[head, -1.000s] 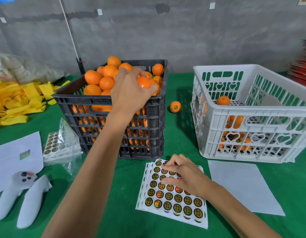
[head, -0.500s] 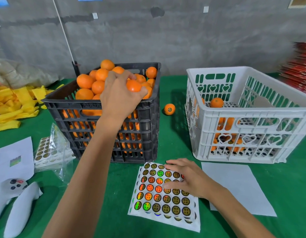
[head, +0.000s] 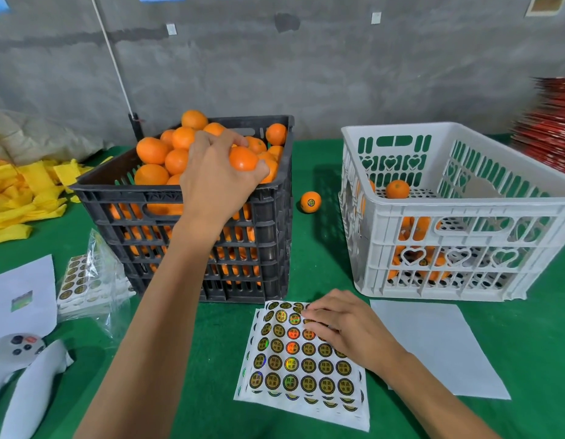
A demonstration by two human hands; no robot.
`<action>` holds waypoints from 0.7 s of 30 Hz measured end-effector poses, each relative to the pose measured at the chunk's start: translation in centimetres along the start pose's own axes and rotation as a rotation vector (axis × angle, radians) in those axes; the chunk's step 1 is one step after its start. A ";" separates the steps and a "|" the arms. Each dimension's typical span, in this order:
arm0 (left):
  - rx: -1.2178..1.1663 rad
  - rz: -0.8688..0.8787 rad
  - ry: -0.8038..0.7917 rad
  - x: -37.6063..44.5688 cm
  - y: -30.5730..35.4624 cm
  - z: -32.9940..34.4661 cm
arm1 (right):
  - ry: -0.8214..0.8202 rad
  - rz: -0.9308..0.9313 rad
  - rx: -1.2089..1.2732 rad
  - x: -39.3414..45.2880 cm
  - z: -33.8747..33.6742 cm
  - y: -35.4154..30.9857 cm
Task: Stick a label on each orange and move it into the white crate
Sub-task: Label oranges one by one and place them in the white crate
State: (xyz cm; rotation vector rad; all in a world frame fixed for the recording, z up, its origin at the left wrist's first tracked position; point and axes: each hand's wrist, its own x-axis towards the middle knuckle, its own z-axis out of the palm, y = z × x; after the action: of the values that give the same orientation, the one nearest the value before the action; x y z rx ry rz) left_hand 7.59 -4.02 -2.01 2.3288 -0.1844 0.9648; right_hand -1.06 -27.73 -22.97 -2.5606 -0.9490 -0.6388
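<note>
Left hand [head: 216, 172] has drawn back slightly toward the near rim of the black crate [head: 186, 198], fingers wrapped round one orange [head: 243, 158] atop the pile. Firm, round, light, likely slick: cup its sides. Right hand [head: 347, 327] fingertips pick at the label sheet [head: 303, 362]; white crate [head: 464, 210] to the right.

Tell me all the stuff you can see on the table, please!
black crate: one, black, rear left, piled with oranges
white crate: one, white, right, a few oranges inside
loose orange: one, orange, labelled, between the crates
label sheets: small stack, white with gold-black round labels, front centre
bagged label sheets: one pack, clear bag, left
blank sheet: one, white, front of white crate
yellow cloths: pile, far left
game controller: one, white, front left
held orange: one, orange, in left grip
left hand: grips that orange over black crate
right hand: fingers on label sheets
</note>
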 end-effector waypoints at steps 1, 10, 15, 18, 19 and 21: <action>0.001 0.000 -0.001 0.0 0.0 0.0 | 0.029 -0.056 -0.054 0.1 -0.1 0.0; -0.006 0.002 -0.022 -0.1 0.1 -0.2 | 0.133 -0.256 -0.277 0.0 0.2 0.3; -0.021 0.003 -0.026 0.0 0.2 -0.4 | 0.168 -0.017 -0.032 0.0 -0.5 -0.4; -0.073 0.022 -0.031 0.0 0.0 -0.5 | 0.396 0.315 0.382 2.1 -2.2 -1.4; -0.136 0.027 -0.032 0.2 -0.1 -0.5 | 0.481 0.400 0.538 3.7 -3.4 -2.0; -0.365 -0.018 -0.057 0.9 -0.4 -0.9 | 0.591 0.476 0.786 7.3 -6.3 -3.3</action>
State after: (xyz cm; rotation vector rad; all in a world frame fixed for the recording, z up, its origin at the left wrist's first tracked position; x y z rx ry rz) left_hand 7.78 -3.12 -1.10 2.0186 -0.3328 0.7822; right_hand -0.16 -24.40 -13.37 -1.6501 -0.2713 -0.6481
